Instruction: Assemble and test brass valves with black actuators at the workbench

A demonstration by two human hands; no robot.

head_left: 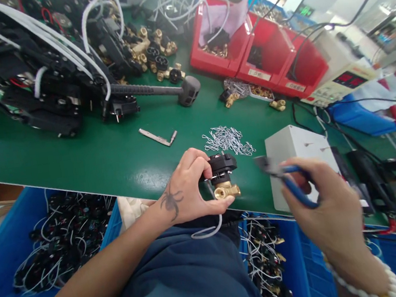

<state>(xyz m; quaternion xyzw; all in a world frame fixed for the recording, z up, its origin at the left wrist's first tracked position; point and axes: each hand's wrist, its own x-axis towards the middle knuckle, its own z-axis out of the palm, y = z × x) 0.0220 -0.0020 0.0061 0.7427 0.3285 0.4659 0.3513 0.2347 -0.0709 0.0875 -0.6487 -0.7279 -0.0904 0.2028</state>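
My left hand grips a brass valve with a black actuator head between thumb and fingers, near the front edge of the green bench. A white cable hangs from this assembly. On the right, my right hand is closed round blue-handled pliers; their jaws point left towards the valve and are apart from it. The pliers are slightly blurred. Just beyond the valve lies a loose pile of small silver spring clips.
A grey box stands behind the pliers. Farther back are a mallet, a bent metal tool, red bins and brass fittings. Black cabled units crowd the left. Blue crates with cabled parts sit below the edge.
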